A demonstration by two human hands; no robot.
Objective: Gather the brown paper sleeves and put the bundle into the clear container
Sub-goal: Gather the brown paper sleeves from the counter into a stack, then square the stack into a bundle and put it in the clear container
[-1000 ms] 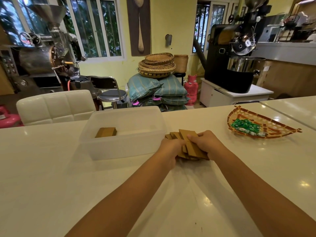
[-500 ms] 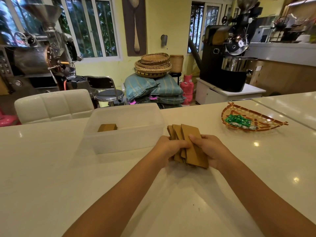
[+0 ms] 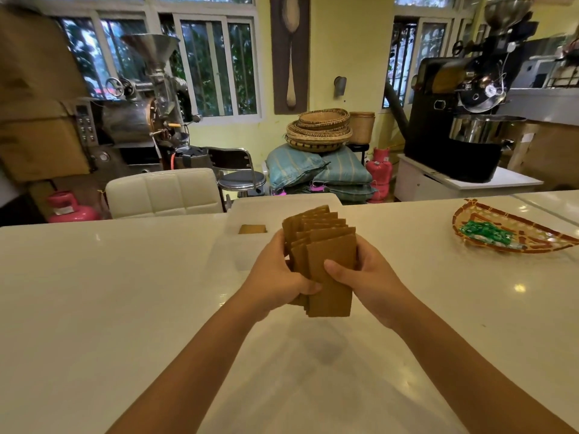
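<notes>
Head view: both hands hold the sleeves (image 3: 326, 261) above the table (image 3: 94, 292), lifted clear of its surface. The left hand (image 3: 279, 277) wraps the left edge of the stack, thumb across the front. The right hand (image 3: 363, 277) closes on the right edge, its thumb pressed on the front sleeve. The sleeves stand nearly upright and fan out towards the far side, so their top edges step one behind another instead of lining up.

The container (image 3: 238, 245) sits on the table just beyond the hands and a little to the left, partly hidden by the stack. One brown piece (image 3: 252, 229) already lies inside it, towards its left side. A woven tray (image 3: 513, 233) with green packets rests well apart on the right.

The step in hand looks like the gathering: the stack is collected but not yet squared. The next move likely calls for closing the fan into a tight bundle, then carrying it forward and left over the container's near wall and lowering it in. A loose grip could let the rear sleeves slip out.
</notes>
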